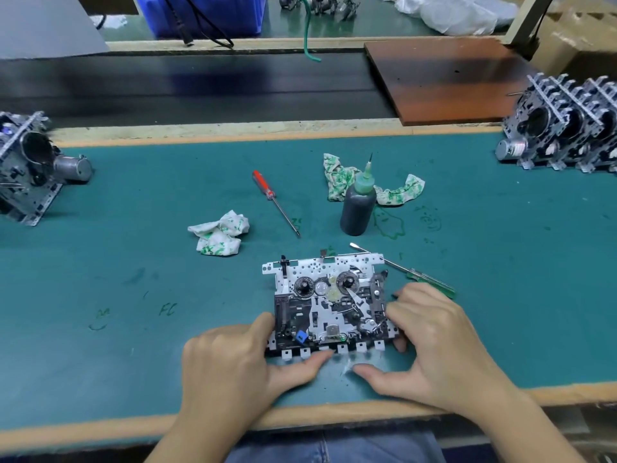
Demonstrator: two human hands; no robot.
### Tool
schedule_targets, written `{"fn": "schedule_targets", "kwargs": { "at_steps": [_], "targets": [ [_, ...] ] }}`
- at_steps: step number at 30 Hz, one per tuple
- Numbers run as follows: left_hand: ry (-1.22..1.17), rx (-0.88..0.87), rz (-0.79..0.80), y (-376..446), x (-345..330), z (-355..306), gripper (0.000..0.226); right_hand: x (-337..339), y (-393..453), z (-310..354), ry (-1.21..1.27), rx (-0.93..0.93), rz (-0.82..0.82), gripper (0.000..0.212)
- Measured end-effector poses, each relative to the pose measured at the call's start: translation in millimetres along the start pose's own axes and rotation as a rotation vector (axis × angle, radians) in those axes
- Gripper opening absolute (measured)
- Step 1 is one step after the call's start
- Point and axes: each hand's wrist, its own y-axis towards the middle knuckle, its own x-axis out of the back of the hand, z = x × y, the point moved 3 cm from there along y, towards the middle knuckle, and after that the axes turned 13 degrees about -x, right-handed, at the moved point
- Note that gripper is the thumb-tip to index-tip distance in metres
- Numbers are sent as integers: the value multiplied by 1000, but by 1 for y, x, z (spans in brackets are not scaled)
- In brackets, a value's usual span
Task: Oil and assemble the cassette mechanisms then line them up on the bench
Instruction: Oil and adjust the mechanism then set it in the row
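Mech: I've got one cassette mechanism (329, 304) flat on the green mat (133, 262), near the front edge, reels up, key tabs toward me.
L hand: left hand (230, 365) grips the mech's left side; thumb tip under the front tabs, the other fingers curled round the left edge, mostly hidden.
R hand: right hand (434, 342) holds the right side; fingers curled over the right edge, thumb stretched flat on the mat just in front, not touching the tabs.
Step (my guess): steadying/seating the mech before oil or a part goes in.
How to do it well: keep both grips on the frame edges, off the reels & springs; keep it flat so nothing slides; free the R hand first for the oil bottle (358, 205), which stands upright just behind.
Tools: red screwdriver (275, 202) behind-left; green screwdriver (400, 267), shaft touching the mech's back right corner.
Rags: stained rag (218, 237) to the left, another rag (340, 175) behind the bottle.
Line-up: finished row (567, 128) far right; single unit (28, 168) far left.
Surface: mat has green ink marks, wood trim at the edge.
Room: dark conveyor belt (200, 88) behind, brown board (447, 78), blue bin (203, 15) further back.
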Motion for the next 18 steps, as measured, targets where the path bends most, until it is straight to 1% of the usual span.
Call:
{"fn": "schedule_targets", "kwargs": {
  "at_steps": [2, 4, 7, 11, 13, 15, 18],
  "targets": [
    [-88, -41, 45, 0, 1, 3, 66, 0, 0, 0, -38, -19, -40, 52],
    [-158, -101, 107, 1, 3, 7, 57, 0, 0, 0, -54, -52, -72, 50],
    [-143, -143, 127, 0, 4, 8, 49, 0, -1, -1, -25, -42, -51, 51],
    [-81, -79, 100, -2, 3, 9, 51, 2, -2, -1, 48, -40, 27, 55],
    [-89, -82, 88, -2, 4, 10, 58, 2, -2, -2, 56, -32, 40, 56],
    [-123, -111, 105, -1, 5, 11, 67, 0, -3, -3, 46, -11, 28, 56],
    [-128, -97, 147, 0, 7, 9, 65, -2, -1, -3, 7, 2, -27, 54]
  ]
}}
